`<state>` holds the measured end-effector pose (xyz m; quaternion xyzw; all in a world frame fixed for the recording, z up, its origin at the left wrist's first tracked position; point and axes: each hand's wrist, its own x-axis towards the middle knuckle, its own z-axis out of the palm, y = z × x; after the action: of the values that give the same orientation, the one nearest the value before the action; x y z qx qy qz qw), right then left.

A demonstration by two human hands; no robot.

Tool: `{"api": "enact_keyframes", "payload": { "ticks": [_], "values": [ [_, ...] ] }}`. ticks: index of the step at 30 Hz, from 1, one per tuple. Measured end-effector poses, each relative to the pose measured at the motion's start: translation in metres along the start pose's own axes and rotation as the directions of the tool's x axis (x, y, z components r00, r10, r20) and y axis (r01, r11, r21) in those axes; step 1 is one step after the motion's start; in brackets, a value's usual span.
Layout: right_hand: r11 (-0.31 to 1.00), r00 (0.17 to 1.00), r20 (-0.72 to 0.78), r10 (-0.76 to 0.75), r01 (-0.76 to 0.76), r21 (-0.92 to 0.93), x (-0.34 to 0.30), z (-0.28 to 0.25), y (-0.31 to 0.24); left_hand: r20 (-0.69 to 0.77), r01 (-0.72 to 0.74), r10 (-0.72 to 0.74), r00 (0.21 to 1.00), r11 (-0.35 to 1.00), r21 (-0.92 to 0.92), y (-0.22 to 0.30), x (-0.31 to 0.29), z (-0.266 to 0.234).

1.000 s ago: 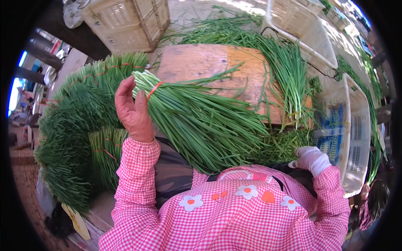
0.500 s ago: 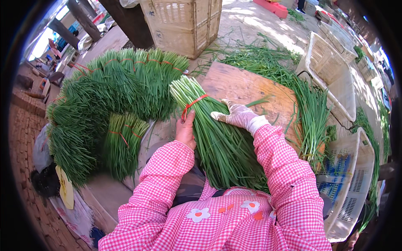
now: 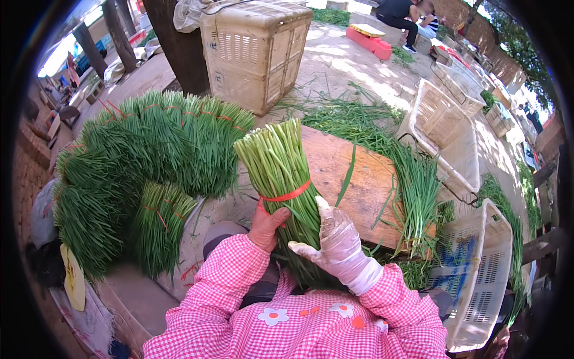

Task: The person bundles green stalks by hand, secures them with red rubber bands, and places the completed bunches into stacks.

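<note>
A thick bunch of chives, tied with a red band, stands tilted in front of me with its pale cut ends up. My left hand, bare, grips it from the left just below the band, thumb across the front. On its right side my right hand, in a whitish glove, clasps the stalks, its thumb and fingers spread around them. The lower leaves drop toward my lap and are partly hidden. Behind the bunch lies a wooden board with a few loose leaves.
Tied chive bunches are stacked in a curve at left, with a smaller bunch inside it. Loose chives line the board's right edge. Plastic crates stand behind and at right. People sit far off.
The chive bunch has swung more upright and closer to me. My right hand has moved down and inward along it. The view has tilted up, showing people in the background.
</note>
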<state>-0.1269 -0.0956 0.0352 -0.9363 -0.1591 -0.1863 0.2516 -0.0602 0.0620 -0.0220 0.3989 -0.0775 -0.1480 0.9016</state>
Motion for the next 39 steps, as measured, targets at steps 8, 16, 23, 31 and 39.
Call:
{"api": "enact_keyframes", "payload": {
  "ticks": [8,16,23,31,39],
  "values": [
    [0.995,0.974,-0.206,0.088,-0.095,-0.025,0.032,-0.071,-0.004,0.192,0.169,-0.159,0.968,0.985,-0.038,-0.021,0.003,0.019],
    [0.943,0.884,-0.365,0.293,-0.206,0.26,0.04,-0.077,0.04,0.168,0.149,-0.15,0.974,0.989,0.019,-0.023,0.003,0.043],
    [0.959,0.939,-0.272,-0.209,0.142,-0.246,0.052,-0.076,0.012,0.162,0.14,-0.151,0.975,0.987,0.081,-0.031,0.007,0.037],
    [0.985,0.955,-0.267,-0.129,0.092,-0.145,0.063,-0.074,0.013,0.154,0.203,-0.223,0.962,0.97,0.136,-0.03,0.007,0.035],
    [0.984,0.92,-0.35,-0.175,0.156,-0.083,0.068,-0.072,0.006,0.344,0.209,-0.186,0.92,0.977,-0.03,-0.019,0.008,0.046]
  ]
}}
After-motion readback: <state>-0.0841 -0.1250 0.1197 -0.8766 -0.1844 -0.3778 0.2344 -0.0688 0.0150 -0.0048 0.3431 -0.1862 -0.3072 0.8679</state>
